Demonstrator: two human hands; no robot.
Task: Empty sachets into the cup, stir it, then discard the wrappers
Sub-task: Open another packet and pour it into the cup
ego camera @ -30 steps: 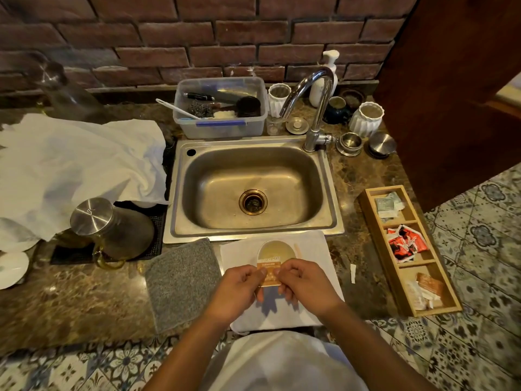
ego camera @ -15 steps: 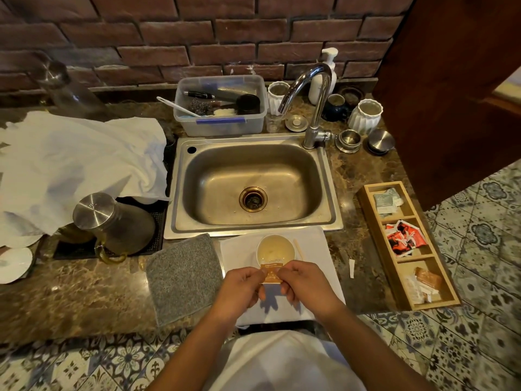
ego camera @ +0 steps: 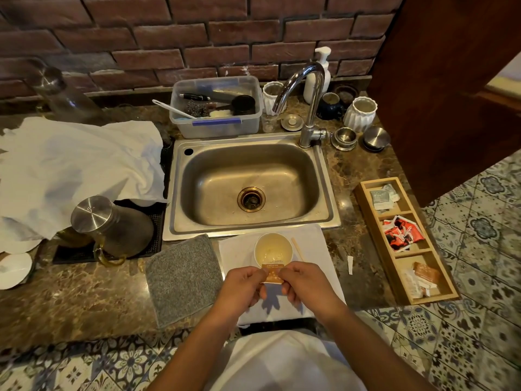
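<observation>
Both hands pinched a small orange-brown sachet [ego camera: 273, 275], the left hand [ego camera: 242, 286] and right hand [ego camera: 307, 283] each grasping one side, just in front of the white cup [ego camera: 273, 249] of pale liquid. A wooden stirrer [ego camera: 296, 247] lay beside the cup on a white cloth [ego camera: 315, 244] on the bench [ego camera: 84, 300], near the sink [ego camera: 248, 187].

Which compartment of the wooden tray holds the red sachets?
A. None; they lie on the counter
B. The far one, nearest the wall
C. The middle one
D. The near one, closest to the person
C: the red sachets sit in the middle compartment of the wooden tray, between grey packets and brown-and-white ones.
</observation>
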